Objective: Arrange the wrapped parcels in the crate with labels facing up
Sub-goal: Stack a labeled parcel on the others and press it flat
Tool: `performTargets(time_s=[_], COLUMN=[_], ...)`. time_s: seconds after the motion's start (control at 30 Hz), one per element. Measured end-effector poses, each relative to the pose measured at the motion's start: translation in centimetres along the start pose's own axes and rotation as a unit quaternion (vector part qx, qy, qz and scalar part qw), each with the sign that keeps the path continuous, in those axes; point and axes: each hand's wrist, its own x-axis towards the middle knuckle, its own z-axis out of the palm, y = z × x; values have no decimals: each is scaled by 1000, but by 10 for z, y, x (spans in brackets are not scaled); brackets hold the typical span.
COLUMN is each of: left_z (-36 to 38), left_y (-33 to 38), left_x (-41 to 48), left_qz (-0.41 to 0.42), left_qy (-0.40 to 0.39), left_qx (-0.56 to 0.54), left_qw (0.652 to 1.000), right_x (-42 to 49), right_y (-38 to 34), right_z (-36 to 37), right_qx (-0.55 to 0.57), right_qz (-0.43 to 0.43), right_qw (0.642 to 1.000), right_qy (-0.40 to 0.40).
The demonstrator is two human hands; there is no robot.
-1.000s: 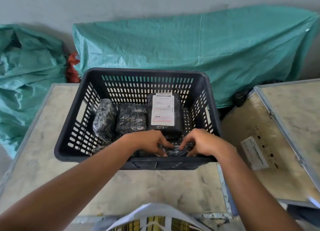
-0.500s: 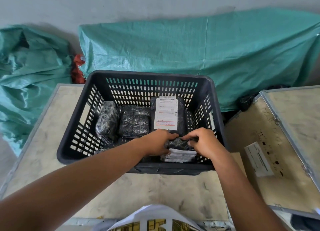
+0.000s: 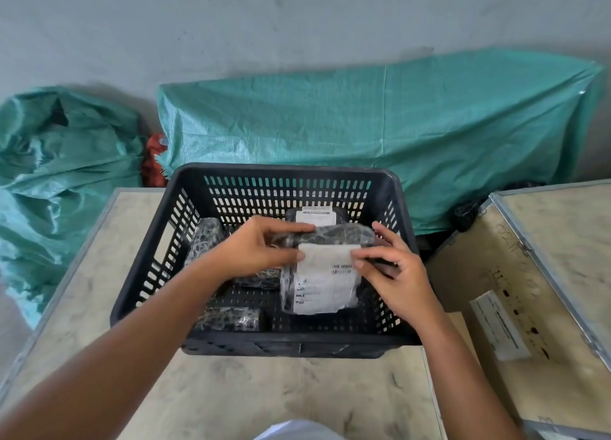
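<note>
1. Both hands, left (image 3: 254, 251) and right (image 3: 393, 274), clamp the black film-wrapped parcel with white label (image 3: 322, 274), held above the black slotted plastic crate (image 3: 297, 343).
2. Risk: slick film may slip from the fingertip pinch.
3. Beyond the hands, another labelled parcel (image 3: 315, 215) lies label-up.

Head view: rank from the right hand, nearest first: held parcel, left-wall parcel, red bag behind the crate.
1. Held parcel: touching the right hand, above the crate's middle.
2. Left-wall parcel: across the crate, by its left wall.
3. Red bag: behind the crate's far-left corner.
</note>
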Motion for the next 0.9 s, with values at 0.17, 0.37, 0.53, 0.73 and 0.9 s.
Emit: performTargets(time_s=[0.17, 0.37, 0.53, 0.73, 0.9], left_z=[-45, -44, -18, 3, 18], left_y=[43, 64, 48, 16, -24], left_x=[2, 3, 7, 32, 55], left_qz=[36, 135, 137, 75, -23], left_qy=[19, 105, 140, 122, 119], left_qx=[-147, -125, 19, 6, 43], left_qw=[988, 977, 980, 990, 992], right_x=[6, 25, 47, 82, 97], right_y=[-32, -53, -46, -25, 12], right_z=[1, -9, -13, -1, 20], right_qx=[38, 70, 147, 148, 11], right_qz=[-80, -121, -70, 10, 68], right_qw=[996, 990, 985, 988, 998], right_qy=[1, 26, 60, 37, -14])
